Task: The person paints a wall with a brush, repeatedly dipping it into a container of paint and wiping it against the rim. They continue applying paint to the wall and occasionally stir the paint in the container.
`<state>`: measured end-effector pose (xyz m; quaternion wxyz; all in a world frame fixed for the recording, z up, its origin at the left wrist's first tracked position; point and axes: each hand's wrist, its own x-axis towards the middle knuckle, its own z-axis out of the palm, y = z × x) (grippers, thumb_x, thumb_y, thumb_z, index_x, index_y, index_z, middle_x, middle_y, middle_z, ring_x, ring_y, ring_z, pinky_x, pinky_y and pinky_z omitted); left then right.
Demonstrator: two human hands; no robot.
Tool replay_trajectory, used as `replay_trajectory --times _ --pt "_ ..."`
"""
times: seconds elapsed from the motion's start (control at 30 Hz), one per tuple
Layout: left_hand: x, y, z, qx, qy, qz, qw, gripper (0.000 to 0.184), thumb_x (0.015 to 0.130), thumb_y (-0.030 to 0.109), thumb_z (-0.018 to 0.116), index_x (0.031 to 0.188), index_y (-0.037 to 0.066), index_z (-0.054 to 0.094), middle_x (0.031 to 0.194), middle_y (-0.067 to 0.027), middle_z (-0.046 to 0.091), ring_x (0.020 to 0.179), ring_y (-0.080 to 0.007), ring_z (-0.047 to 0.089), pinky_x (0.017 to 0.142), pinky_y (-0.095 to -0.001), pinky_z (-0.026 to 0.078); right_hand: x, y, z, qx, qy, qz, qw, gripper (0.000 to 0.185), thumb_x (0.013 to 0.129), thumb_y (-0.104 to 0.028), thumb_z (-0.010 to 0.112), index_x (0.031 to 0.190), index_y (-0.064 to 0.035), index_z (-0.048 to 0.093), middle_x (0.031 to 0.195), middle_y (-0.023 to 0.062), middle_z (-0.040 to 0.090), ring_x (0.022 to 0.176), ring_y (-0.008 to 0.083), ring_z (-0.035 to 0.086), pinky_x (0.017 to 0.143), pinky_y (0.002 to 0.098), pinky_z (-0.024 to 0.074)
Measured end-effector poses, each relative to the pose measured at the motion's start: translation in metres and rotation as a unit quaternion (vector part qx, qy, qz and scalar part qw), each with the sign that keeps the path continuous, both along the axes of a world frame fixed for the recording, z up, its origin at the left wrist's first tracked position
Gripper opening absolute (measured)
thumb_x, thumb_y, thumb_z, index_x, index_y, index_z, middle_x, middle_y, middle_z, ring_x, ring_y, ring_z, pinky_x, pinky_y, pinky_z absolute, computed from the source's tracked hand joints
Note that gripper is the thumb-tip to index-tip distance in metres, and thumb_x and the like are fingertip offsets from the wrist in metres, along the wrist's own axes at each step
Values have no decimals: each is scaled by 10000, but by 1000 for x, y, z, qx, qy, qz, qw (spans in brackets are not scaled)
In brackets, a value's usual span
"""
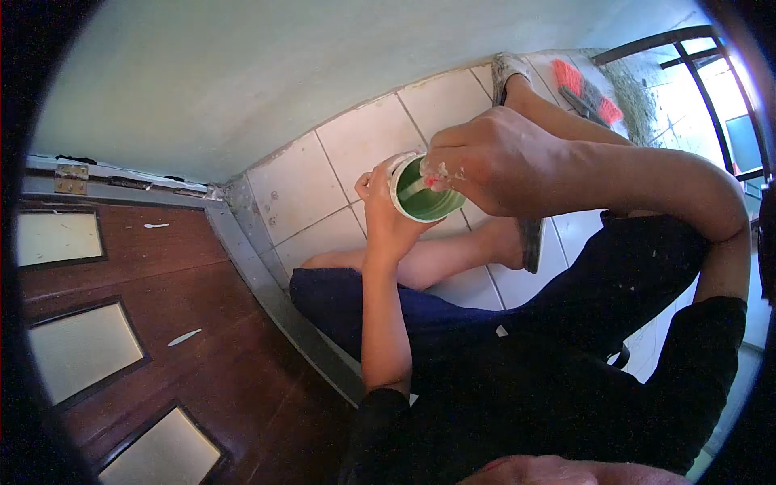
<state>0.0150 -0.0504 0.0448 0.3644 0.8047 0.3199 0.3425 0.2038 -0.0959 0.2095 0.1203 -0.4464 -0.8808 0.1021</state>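
A small round tub (431,208) with a pale rim and green inside is tilted towards me above the tiled floor. My left hand (386,212) is wrapped round its outer side. My right hand (495,162) is closed over the tub's mouth, holding a pale, narrow stirring stick (414,187) that dips inside. Whitish smears mark the right fingers, and a small red spot shows near their tips. How much the tub contains is hard to make out.
At the left is a brown wooden door (242,347) with pale panels. A pale green wall (242,73) rises ahead. A red-bristled broom (570,77) lies on the tiles at upper right, near a dark metal frame (695,77). My bent legs surround the working space.
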Motion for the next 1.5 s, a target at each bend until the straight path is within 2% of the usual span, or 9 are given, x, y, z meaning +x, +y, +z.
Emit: replay_trajectory --times 0.23,0.3,0.43,0.63,0.9,1.1,1.17,1.27,1.5 --pt "2 -2 -3 -104 -75 -22 992 893 544 161 981 1315 41 547 1248 -119 600 1177 -273 603 1040 -410 483 -4 -5 -4 -27 -3 -5 1000 111 789 -28 695 886 -21 643 847 119 644 737 325 692 638 431 560" --pt "2 -3 4 -122 -55 -10 991 807 514 270 940 1237 85 631 1169 -87 656 1142 -284 580 1084 -422 287 -6 -5 4 -38 1 -16 999 94 783 -60 698 858 -37 647 863 127 666 820 360 709 710 460 575" --pt "1 -1 -1 -201 -91 -17 975 773 534 279 928 1217 81 625 1159 -100 654 1136 -288 568 1083 -422 290 -6 -7 22 2 60 -30 998 133 790 -67 704 910 -41 652 840 106 620 750 335 688 653 440 570" --pt "-5 1 3 -185 -59 -11 981 757 545 274 921 1209 69 622 1140 -97 658 1123 -294 572 1073 -436 325 -5 -12 34 96 84 11 992 150 811 -82 698 947 -43 648 837 99 584 675 302 661 577 415 554" --pt "2 2 8 -212 -143 -60 965 626 580 225 905 1108 14 642 970 -144 728 892 -311 690 894 -425 526 -4 -18 17 143 76 51 985 202 780 -62 699 957 -21 611 834 85 531 601 254 633 488 388 530" --pt "0 0 4 -202 -120 -45 971 640 574 235 922 1115 28 650 1044 -142 709 990 -312 645 975 -434 458 -5 -19 16 147 63 65 985 236 773 -65 695 976 -5 590 844 85 513 586 229 623 472 377 529" --pt "-2 -2 4 -208 -113 -37 971 644 575 238 924 1121 31 650 1060 -139 703 1017 -311 630 992 -436 440 -5 -17 19 172 38 109 978 310 738 -10 814 971 66 624 964 141 603 565 141 633 440 284 516" --pt "-2 -1 3 -216 -111 -39 969 649 579 240 927 1128 36 650 1083 -134 697 1052 -310 613 1012 -436 421 -7 -18 12 171 68 75 980 245 764 -79 698 968 -8 582 834 80 493 576 223 610 463 370 522" --pt "-1 -2 8 -244 -151 -44 957 657 560 213 931 1123 31 647 1061 -125 708 1024 -312 633 1024 -430 419 -7 -18 11 167 49 81 981 237 783 -89 697 974 -9 582 832 79 494 572 215 607 458 368 517"
